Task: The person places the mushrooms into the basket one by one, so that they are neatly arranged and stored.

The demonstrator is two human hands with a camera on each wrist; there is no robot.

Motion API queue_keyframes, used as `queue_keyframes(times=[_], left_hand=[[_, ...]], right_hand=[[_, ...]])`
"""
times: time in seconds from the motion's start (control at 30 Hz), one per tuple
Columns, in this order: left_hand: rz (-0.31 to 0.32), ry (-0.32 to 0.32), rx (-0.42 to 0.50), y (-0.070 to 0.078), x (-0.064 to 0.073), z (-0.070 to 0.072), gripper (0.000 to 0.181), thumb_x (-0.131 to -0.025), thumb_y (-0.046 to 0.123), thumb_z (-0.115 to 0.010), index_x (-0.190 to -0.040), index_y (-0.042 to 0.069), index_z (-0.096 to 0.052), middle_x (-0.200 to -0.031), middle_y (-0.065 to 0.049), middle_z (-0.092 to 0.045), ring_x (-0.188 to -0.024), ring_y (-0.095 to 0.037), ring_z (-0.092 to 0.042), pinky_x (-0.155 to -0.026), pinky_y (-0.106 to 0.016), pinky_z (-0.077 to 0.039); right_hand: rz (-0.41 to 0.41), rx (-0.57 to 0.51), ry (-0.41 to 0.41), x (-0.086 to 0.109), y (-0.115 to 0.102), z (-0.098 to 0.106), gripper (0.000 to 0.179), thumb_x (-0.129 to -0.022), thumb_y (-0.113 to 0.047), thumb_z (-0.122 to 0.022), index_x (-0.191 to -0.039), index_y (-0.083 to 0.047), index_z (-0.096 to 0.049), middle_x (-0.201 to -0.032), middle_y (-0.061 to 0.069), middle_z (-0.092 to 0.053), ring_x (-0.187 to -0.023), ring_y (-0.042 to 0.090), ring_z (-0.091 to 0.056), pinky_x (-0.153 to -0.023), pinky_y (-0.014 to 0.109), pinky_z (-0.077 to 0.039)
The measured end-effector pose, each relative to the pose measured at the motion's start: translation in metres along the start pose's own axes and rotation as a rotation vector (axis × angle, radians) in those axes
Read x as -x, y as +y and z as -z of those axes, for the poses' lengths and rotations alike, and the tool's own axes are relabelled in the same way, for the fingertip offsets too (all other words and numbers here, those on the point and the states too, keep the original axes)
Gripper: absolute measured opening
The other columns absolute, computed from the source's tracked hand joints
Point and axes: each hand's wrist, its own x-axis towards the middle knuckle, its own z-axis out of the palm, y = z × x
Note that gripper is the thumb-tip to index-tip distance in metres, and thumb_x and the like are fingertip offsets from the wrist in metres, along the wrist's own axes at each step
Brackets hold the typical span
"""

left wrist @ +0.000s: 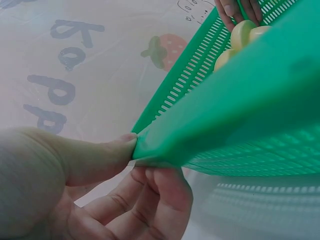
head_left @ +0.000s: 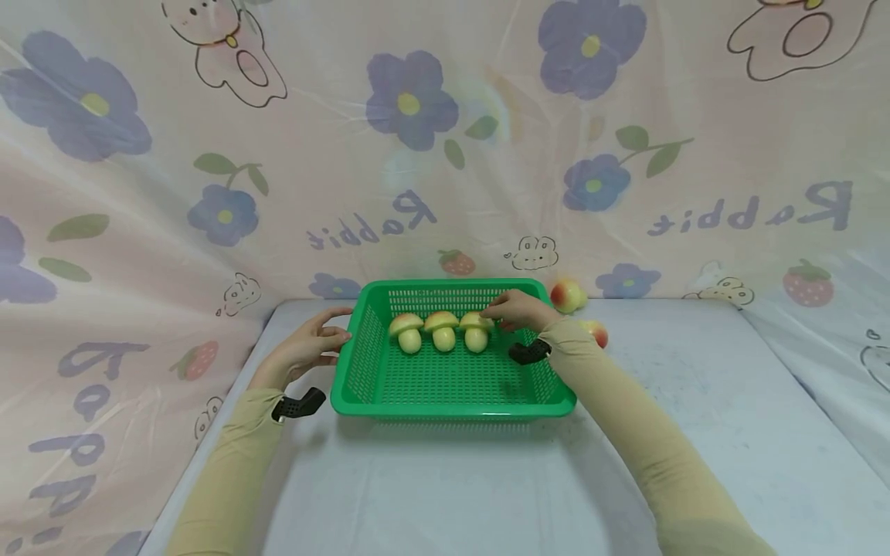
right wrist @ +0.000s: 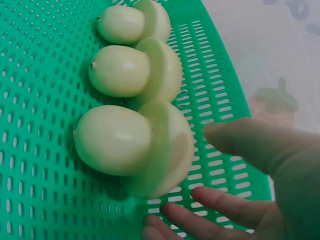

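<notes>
A green basket point(head_left: 452, 410) sits on the white table point(head_left: 452, 494), and three mushrooms point(head_left: 443, 340) lie in a row inside it, near its far wall, with their caps toward that wall and their stems toward the person. The left hand point(head_left: 304, 351) pinches the basket's left rim, thumb above and fingers curled beneath. The right hand point(head_left: 521, 311) is inside the basket beside the rightmost mushroom point(head_left: 476, 340); its fingers are spread apart from the thumb point(right wrist: 237, 139), which stands just off the cap and seems to hold nothing.

The step in hand looks like setting the row straight. To do it well, the left pinch should steady the rim without tilting the basket, while the right fingers nudge the cap lightly and lift clear without catching its edge. Room should be left along the right wall. Beyond that wall, on the table, lie two reddish pieces point(head_left: 566, 296), the nearer one partly behind the right sleeve point(head_left: 612, 394); they may be mushrooms too, but too little shows to be sure.
</notes>
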Motion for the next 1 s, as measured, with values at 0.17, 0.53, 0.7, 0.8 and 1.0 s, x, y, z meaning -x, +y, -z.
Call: queue_keyframes(times=[0.17, 0.53, 0.7, 0.8, 1.0], left_hand=[[0.005, -0.002, 0.006, 0.0, 0.0, 0.0, 0.062, -0.099, 0.015, -0.055, -0.152, 0.018, -0.023, -0.105, -0.012, -0.059, -0.084, -0.021, -0.063, -0.073, -0.036, -0.054], [0.004, 0.006, -0.004, 0.001, 0.001, -0.001, 0.063, -0.099, 0.015, -0.055, -0.152, 0.017, -0.021, -0.106, -0.012, -0.059, -0.084, -0.021, -0.063, -0.072, -0.035, -0.055], [0.009, 0.005, -0.008, 0.001, 0.001, -0.001, 0.063, -0.099, 0.014, -0.055, -0.153, 0.016, -0.02, -0.107, -0.012, -0.059, -0.085, -0.021, -0.062, -0.072, -0.034, -0.055], [0.009, 0.005, -0.015, 0.001, 0.002, -0.002, 0.063, -0.099, 0.015, -0.055, -0.152, 0.016, -0.021, -0.106, -0.012, -0.059, -0.085, -0.021, -0.062, -0.072, -0.034, -0.054], [0.006, 0.003, -0.018, 0.001, 0.003, -0.002, 0.063, -0.1, 0.017, -0.055, -0.153, 0.017, -0.021, -0.106, -0.013, -0.059, -0.084, -0.02, -0.062, -0.071, -0.033, -0.054]], right_hand=[[0.008, -0.046, -0.002, 0.006, -0.001, 0.005, 0.05, -0.094, -0.022, -0.061, -0.132, 0.007, -0.047, -0.13, 0.024, -0.05, -0.118, 0.042, -0.051, -0.098, 0.049, -0.043], [0.076, -0.157, -0.049, 0.024, -0.006, 0.022, 0.055, -0.098, -0.021, -0.057, -0.141, 0.006, -0.037, -0.138, 0.026, -0.043, -0.121, 0.041, -0.048, -0.092, 0.04, -0.048], [0.142, -0.227, -0.068, 0.039, -0.007, 0.031, 0.054, -0.098, -0.02, -0.057, -0.14, 0.007, -0.036, -0.141, 0.026, -0.039, -0.124, 0.043, -0.044, -0.099, 0.044, -0.044], [0.193, -0.227, -0.065, 0.051, -0.006, 0.038, 0.053, -0.099, -0.022, -0.055, -0.14, 0.006, -0.038, -0.14, 0.025, -0.041, -0.122, 0.04, -0.048, -0.099, 0.043, -0.043], [0.28, -0.219, -0.067, 0.076, -0.002, 0.055, 0.053, -0.1, -0.024, -0.053, -0.142, 0.004, -0.036, -0.139, 0.024, -0.043, -0.121, 0.035, -0.05, -0.102, 0.045, -0.04]])
